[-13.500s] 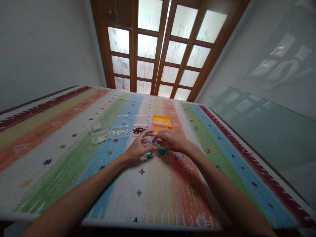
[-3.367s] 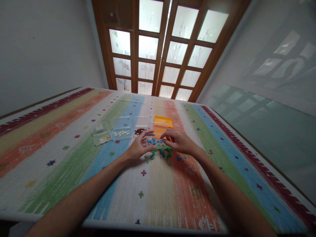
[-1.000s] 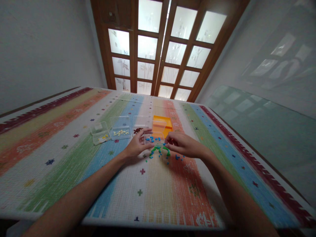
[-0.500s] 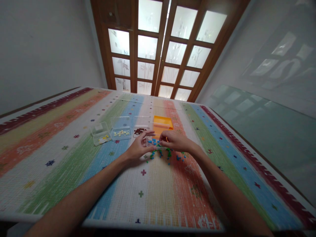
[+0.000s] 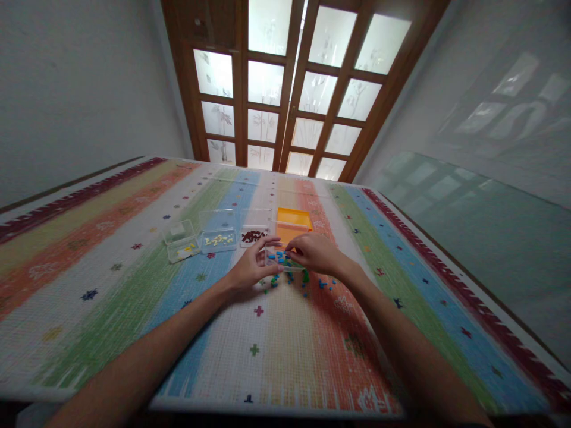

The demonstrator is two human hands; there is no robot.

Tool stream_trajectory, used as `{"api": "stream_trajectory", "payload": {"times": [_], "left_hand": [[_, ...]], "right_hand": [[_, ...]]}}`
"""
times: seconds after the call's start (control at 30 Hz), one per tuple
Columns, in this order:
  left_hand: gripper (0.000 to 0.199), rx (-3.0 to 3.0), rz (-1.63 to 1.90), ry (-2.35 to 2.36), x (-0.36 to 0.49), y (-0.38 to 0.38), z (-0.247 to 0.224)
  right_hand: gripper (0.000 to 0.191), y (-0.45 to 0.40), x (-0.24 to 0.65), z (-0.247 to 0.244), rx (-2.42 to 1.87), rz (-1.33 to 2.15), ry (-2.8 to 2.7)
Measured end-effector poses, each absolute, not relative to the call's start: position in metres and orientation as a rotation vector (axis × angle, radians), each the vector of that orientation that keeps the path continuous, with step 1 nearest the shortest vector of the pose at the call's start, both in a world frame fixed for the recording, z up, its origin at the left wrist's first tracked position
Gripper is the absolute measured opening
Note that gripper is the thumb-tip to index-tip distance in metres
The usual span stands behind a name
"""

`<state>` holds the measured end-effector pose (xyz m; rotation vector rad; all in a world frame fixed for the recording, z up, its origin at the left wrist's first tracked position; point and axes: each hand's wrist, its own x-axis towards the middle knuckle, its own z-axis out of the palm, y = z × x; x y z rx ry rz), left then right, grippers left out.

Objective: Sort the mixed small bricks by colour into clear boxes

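My left hand (image 5: 255, 263) is wrapped round the left side of a clear plastic box (image 5: 292, 269) that holds small blue pieces (image 5: 279, 254). Over the right part of this box, my right hand (image 5: 312, 251) has its fingers pinched together, pointing down among the pieces; whatever is between the fingertips is too small to make out. Loose green pieces (image 5: 306, 276) and blue pieces (image 5: 322, 285) lie scattered on the cloth just in front of the box and to its right.
Clear lidded boxes with yellow pieces (image 5: 189, 248), pale pieces (image 5: 219, 240) and dark brown pieces (image 5: 253, 236) stand to the left, lids open. An orange box (image 5: 293, 217) is behind my hands. A striped cloth (image 5: 232, 351) covers the table.
My right hand has shifted slightly left and up over the clear box, showing more of its right front edge. My left hand stays in the same place on the box.
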<state>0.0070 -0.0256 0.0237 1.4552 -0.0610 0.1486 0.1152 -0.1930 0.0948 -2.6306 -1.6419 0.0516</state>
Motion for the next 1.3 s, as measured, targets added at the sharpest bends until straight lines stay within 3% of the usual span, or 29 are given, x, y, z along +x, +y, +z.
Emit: {"api": "stream_trajectory", "payload": {"times": [0.43, 0.6, 0.8, 1.3], "left_hand": [[0.062, 1.443, 0.153, -0.079, 0.008, -0.025, 0.025], [0.063, 1.436, 0.138, -0.071, 0.009, -0.024, 0.023], [0.062, 1.429, 0.152, -0.069, 0.010, -0.025, 0.020], [0.063, 1.463, 0.177, -0.071, 0.010, -0.024, 0.019]], "right_hand": [[0.027, -0.191, 0.109, 0.095, -2.816, -0.010, -1.583], [0.024, -0.197, 0.112, 0.095, -2.697, -0.033, -1.569], [0.025, -0.207, 0.115, 0.100, -2.467, 0.235, -1.648], [0.030, -0.209, 0.115, 0.097, -2.417, 0.255, -1.656]]}}
